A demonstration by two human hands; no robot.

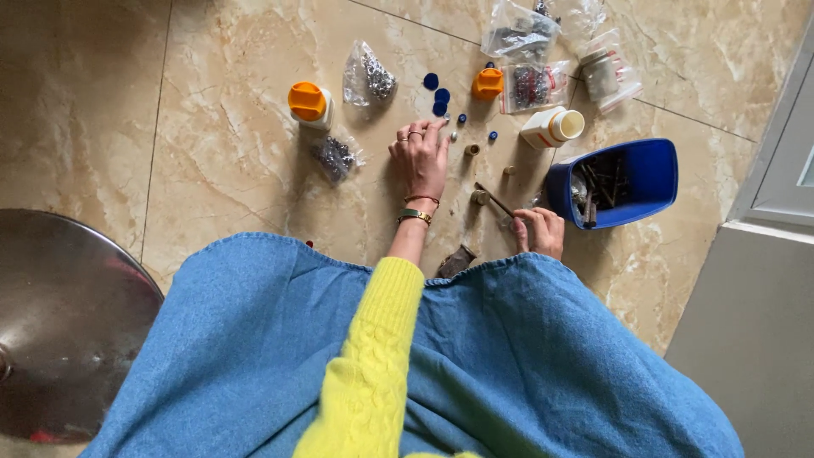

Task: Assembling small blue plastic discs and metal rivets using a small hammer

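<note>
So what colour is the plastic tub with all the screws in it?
Blue: the rectangular plastic tub beside the right hand, seen in the head view.

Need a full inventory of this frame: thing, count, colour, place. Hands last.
orange-capped bottle: 1, white with orange cap, floor, upper left
open bottle: 1, white, lying on its side by the tub
orange cap: 1, orange, floor above the discs
blue discs: about 3, dark blue, at the left fingertips
clear bags: about 6, clear with metal parts, spread across the top
blue tub: 1, blue, holds dark metal pieces, right
metal lid: 1, silver, far left
left hand: rings, bracelets, yellow sleeve, fingertips at the discs
right hand: closed on thin dark rod, beside the tub
</note>
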